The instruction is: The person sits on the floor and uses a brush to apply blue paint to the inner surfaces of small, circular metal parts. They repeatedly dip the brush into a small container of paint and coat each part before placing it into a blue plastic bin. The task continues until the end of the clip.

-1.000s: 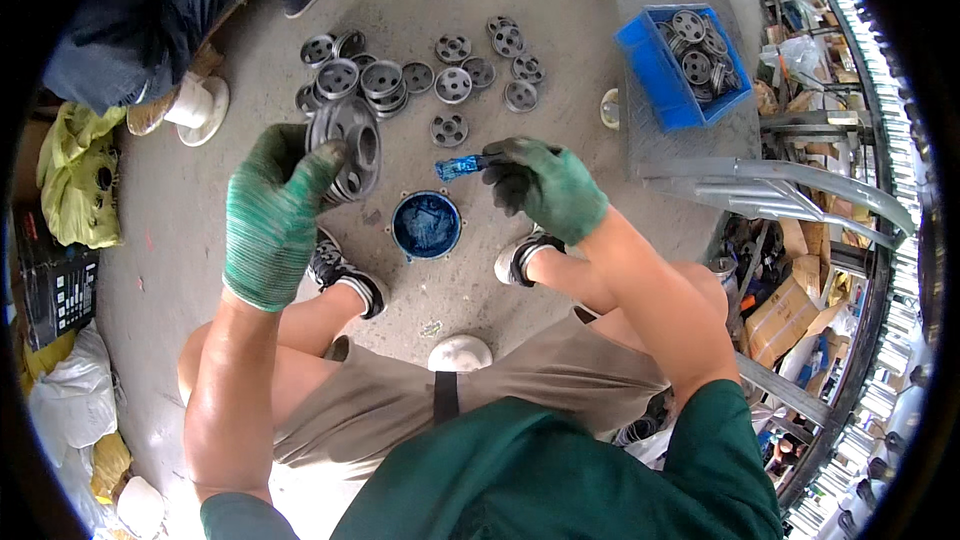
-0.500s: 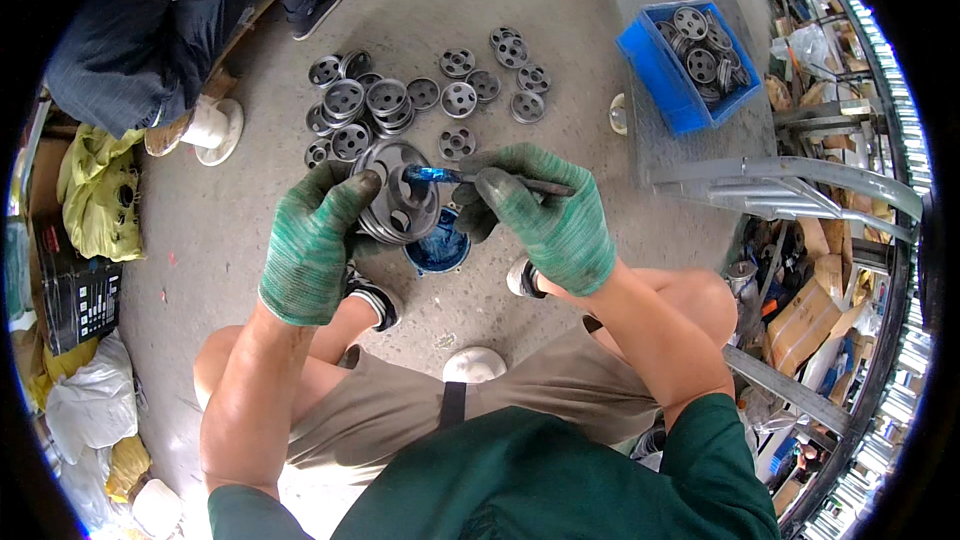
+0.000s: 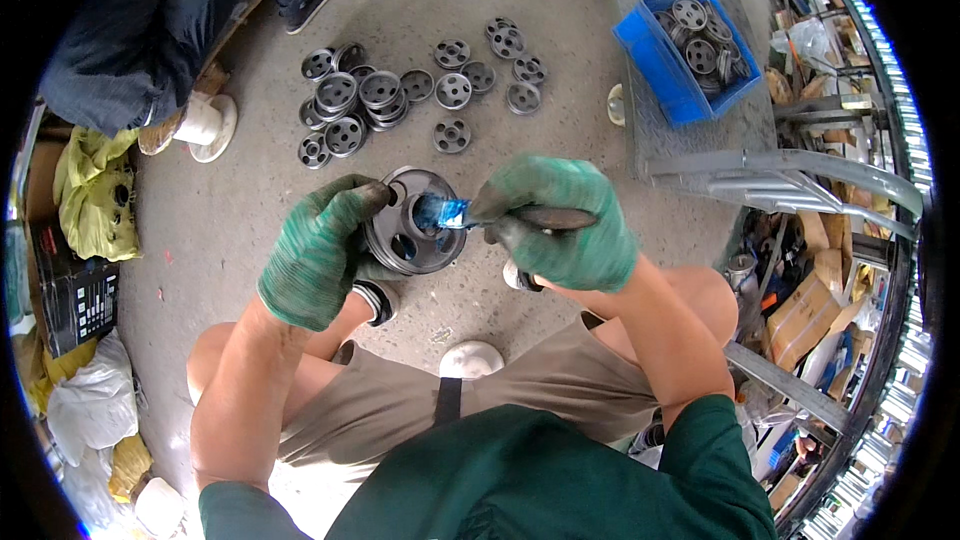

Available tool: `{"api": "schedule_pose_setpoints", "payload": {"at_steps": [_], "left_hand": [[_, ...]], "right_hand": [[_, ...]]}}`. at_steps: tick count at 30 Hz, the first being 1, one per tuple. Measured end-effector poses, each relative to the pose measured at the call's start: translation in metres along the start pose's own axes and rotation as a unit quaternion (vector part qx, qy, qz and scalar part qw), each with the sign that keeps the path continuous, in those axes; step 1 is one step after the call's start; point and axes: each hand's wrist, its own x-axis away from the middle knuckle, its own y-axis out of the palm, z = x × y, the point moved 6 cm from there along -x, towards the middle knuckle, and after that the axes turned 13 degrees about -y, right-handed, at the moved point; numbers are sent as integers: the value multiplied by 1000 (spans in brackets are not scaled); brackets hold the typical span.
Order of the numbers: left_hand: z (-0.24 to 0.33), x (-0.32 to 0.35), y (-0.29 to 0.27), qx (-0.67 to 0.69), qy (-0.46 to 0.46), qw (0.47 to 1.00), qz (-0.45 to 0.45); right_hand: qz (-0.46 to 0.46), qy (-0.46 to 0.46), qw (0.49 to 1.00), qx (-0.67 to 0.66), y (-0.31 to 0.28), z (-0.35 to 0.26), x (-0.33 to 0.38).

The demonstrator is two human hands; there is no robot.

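Observation:
My left hand (image 3: 318,252), in a green knit glove with dark stained fingertips, grips a grey metal pulley (image 3: 436,256) by its left edge. The pulley is tilted and its face, with several round holes, is turned toward me. In my right hand (image 3: 572,225), gloved the same way, is a paintbrush (image 3: 453,214) with blue-coated bristles. Those bristles lie against the pulley's hub, where some blue shows. Behind the pulley, the tub of blue paint on the floor is almost wholly hidden; a bit of blue shows through one hole.
Several similar pulleys (image 3: 380,90) lie on the concrete floor ahead, some stacked. A blue crate (image 3: 660,80) of pulleys stands at the far right near a metal rail (image 3: 800,160) and a cluttered shelf. Another person's leg (image 3: 120,60) is at the far left, above bags and boxes.
Both hands have shifted; the pulley has moved down and right and turned more face-on, covering the paint tub. The brush has moved lower, from near the pulley's upper part onto its hub.

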Motion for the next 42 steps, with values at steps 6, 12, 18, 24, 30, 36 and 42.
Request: {"api": "schedule_pose_setpoints", "payload": {"at_steps": [6,12,18,24,30,36,42], "left_hand": [[-1,3,7,-91,67,993,39],[-3,12,14,-364,199,903,111],[22,24,3,-314,302,880,188],[51,36,-36,-227,293,899,234],[52,42,-42,-236,283,903,222],[58,52,-47,-346,334,843,240],[53,45,-54,-190,259,921,222]], "right_hand": [[-93,-130,951,264,14,-19,-9],[5,168,985,-34,13,15,6],[148,304,909,-245,12,79,33],[37,485,873,-43,67,196,80],[188,528,820,-116,144,331,131],[252,524,798,-159,182,360,147],[294,565,749,-182,161,323,146]]}}
